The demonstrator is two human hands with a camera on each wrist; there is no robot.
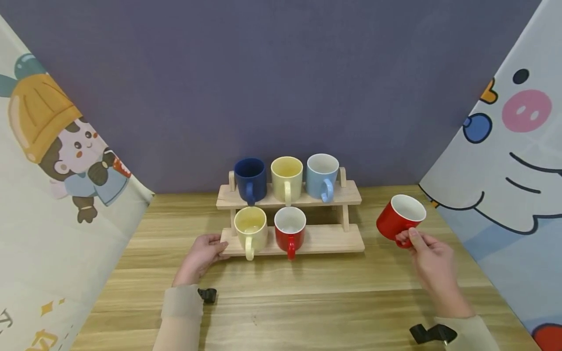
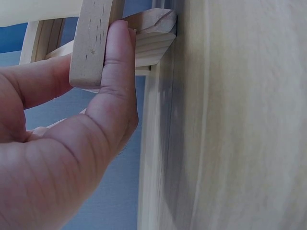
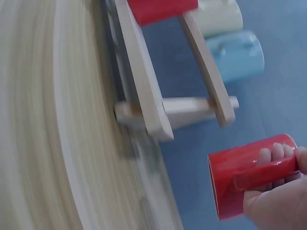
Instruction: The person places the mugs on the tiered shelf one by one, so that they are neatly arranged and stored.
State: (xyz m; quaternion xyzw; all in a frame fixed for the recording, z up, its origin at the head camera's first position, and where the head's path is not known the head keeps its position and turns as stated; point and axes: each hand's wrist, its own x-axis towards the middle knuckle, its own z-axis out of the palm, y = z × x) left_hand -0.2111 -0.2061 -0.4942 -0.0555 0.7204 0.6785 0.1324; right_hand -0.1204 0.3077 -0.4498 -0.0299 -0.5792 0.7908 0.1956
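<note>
In the head view a two-tier wooden rack [image 1: 329, 240] stands at the middle of the table. My left hand [image 1: 203, 256] pinches the left end of its lower shelf; the left wrist view shows thumb and finger on either side of the board [image 2: 91, 52]. To the right of the rack, my right hand [image 1: 434, 261] grips the handle of a red mug [image 1: 392, 222] with a white inside, held tilted and apart from the rack. On the lower shelf sit a yellow mug [image 1: 251, 229] and another red mug [image 1: 290, 231], handles facing me.
The upper shelf bears a dark blue mug [image 1: 251, 180], a yellow mug [image 1: 287, 180] and a light blue mug [image 1: 322, 178]. Behind the wooden table [image 1: 307, 302] rises a grey-blue wall [image 1: 285, 87]. Printed cartoon panels flank both sides.
</note>
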